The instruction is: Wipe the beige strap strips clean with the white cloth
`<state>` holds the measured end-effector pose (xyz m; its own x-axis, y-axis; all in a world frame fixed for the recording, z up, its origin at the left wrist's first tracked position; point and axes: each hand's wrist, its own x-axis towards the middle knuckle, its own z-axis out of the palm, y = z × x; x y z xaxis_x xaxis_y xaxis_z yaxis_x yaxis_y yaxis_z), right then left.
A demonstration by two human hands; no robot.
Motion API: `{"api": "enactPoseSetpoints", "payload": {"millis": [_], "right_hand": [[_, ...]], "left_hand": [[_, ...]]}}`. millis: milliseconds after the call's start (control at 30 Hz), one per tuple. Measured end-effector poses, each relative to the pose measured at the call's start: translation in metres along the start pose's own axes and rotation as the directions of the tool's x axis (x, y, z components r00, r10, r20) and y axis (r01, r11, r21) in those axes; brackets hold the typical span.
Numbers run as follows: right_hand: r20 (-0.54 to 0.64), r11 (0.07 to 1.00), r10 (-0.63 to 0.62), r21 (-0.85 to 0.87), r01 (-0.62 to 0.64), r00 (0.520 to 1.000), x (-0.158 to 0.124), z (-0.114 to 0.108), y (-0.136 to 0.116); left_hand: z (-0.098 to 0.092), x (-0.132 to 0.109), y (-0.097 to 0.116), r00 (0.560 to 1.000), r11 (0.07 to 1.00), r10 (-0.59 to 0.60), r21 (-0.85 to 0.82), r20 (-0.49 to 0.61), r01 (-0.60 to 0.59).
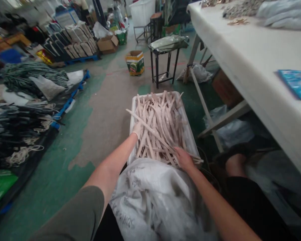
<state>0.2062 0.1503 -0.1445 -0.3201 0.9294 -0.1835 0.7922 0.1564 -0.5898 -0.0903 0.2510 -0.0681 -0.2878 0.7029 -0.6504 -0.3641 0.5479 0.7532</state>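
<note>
A worker reaches with both arms over a white tub heaped with pale beige strips, one long strip lying slantwise across the pile from beyond the left rim to the near right corner. The right hand is closed around the long strip at that corner, while the left hand, a white band at its wrist, is down among the strips just inside the left rim; its fingers are hidden, and whether they grip cannot be told. A crumpled white sack marked with dark handwriting bunches against the tub's near end, between the arms. Beyond the tub's far end stand a black-legged stool topped by a grayish-green bag and, to its left, an open yellow-and-green box. To the tub's right runs a cream-covered table bearing a blue packet; well to its left, dark cords lie heaped beside green cords.
</note>
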Motion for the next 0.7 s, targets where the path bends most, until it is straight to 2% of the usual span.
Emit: {"api": "enactPoseSetpoints", "payload": {"millis": [67, 133, 267, 467, 567, 700], "right_hand": [[0.040, 0.999, 0.015, -0.031, -0.013, 0.999, 0.027, 0.027, -0.007], [0.064, 0.996, 0.061, -0.073, -0.056, 0.996, 0.052, 0.045, -0.011], [0.069, 0.976, 0.157, -0.164, -0.144, 0.985, 0.082, 0.059, -0.011], [0.100, 0.972, 0.116, -0.217, -0.092, 0.988, 0.080, 0.057, -0.011], [0.080, 0.969, 0.138, -0.217, -0.118, 0.987, 0.075, 0.061, -0.013], [0.103, 0.958, 0.154, -0.260, -0.123, 0.983, 0.074, 0.056, -0.017]], "left_hand": [[-0.016, 0.019, -0.017, 0.993, 1.000, -0.028, -0.005, -0.116, 0.027], [-0.023, 0.039, -0.027, 0.982, 0.999, -0.050, -0.018, -0.182, 0.047], [-0.021, 0.078, -0.033, 0.972, 0.997, -0.060, -0.063, -0.225, 0.047], [-0.007, 0.117, -0.022, 0.963, 0.986, 0.034, -0.151, -0.267, -0.077], [-0.002, 0.121, -0.014, 0.957, 0.974, 0.091, -0.174, -0.275, -0.143], [0.007, 0.112, -0.005, 0.955, 0.965, 0.150, -0.174, -0.256, -0.198]]}}
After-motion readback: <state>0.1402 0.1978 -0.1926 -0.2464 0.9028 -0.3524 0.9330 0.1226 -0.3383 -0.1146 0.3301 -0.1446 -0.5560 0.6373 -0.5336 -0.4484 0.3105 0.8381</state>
